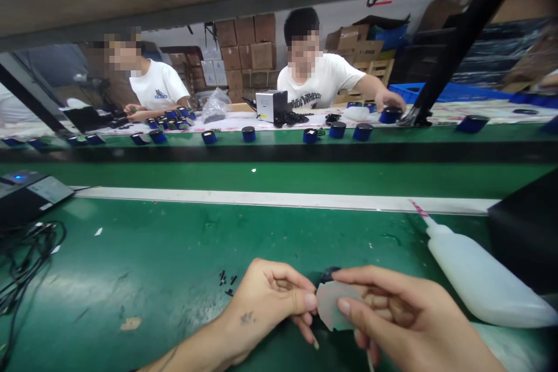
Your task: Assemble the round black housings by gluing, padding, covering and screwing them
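A thin, flat grey piece (332, 304) with angular edges is held up in front of me. My right hand (403, 311) grips it between thumb and fingers from the right. At its left edge, my left hand (274, 302) has thumb and forefinger pinched together; how much of the edge lies between them is hard to see. Behind the top of the piece shows a dark part (330, 274), mostly hidden. Several tiny black bits (226, 279) lie on the green bench (174, 256) left of my hands.
A translucent squeeze bottle (483, 279) lies at right beside a black box (527, 226). Black cables (26, 261) and a dark device (32, 195) occupy the left. Across the white strip (261, 197), blue round parts (248, 133) line a ledge; two people work behind it.
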`<state>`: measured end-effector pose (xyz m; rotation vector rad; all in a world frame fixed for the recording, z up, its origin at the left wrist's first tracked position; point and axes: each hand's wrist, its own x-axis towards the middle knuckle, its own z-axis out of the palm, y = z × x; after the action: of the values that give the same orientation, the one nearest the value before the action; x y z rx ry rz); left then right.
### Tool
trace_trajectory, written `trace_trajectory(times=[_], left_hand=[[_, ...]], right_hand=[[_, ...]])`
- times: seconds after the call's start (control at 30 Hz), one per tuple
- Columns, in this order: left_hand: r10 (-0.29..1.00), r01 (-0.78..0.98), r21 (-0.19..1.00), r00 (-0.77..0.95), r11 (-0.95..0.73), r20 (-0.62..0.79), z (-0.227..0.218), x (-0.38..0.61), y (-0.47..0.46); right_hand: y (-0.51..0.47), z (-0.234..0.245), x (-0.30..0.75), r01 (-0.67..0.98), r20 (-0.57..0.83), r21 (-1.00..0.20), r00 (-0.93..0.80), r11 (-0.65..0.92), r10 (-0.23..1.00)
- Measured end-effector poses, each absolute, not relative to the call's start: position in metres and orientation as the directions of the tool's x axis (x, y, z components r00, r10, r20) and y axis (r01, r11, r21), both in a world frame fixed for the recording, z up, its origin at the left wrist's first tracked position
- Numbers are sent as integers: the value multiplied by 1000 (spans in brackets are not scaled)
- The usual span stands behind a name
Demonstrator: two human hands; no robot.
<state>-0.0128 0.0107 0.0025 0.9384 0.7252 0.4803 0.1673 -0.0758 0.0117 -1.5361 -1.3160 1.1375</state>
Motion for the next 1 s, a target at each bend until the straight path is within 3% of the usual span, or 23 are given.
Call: trace_trajectory(times=[0.07, 0.17, 0.23, 0.3, 0.4, 0.47, 0.57, 0.7, 0.87, 1.0], left_hand=[[661, -81, 846, 665, 526, -348, 4, -11, 10], [646, -58, 839, 667, 541, -370, 11, -9, 11], [625, -32, 838, 681, 545, -381, 17, -6, 11], [618, -16, 839, 684, 544, -387, 21, -1, 13], [652, 10, 869, 656, 495, -380, 24, 6, 16], [672, 66, 908, 651, 413, -353, 22, 9, 19], [741, 122, 973, 631, 197, -229, 18, 10, 23], [727, 193, 977, 683, -88, -70, 15, 6, 27], [661, 231, 965, 744, -123, -94, 15, 5, 38], [660, 314, 942, 735, -123, -159, 12, 8, 42]], right_hand=[[-77, 12, 172, 442, 65, -896, 56, 33, 996], [-77, 20, 182, 722, 383, -580, -166, 377, 909], [-74, 28, 190, 762, 461, -356, -360, 541, 811], [-71, 34, 197, 759, 475, -204, -476, 619, 740], [-68, 35, 205, 759, 478, -126, -518, 638, 710], [-68, 31, 208, 769, 506, -165, -472, 618, 722], [-71, 23, 212, 761, 538, -350, -315, 547, 782], [-71, 20, 214, 647, 369, -684, -92, 337, 925], [-68, 19, 211, 447, 68, -894, 90, 21, 994], [-69, 13, 207, 329, -4, -942, 173, -62, 985]])
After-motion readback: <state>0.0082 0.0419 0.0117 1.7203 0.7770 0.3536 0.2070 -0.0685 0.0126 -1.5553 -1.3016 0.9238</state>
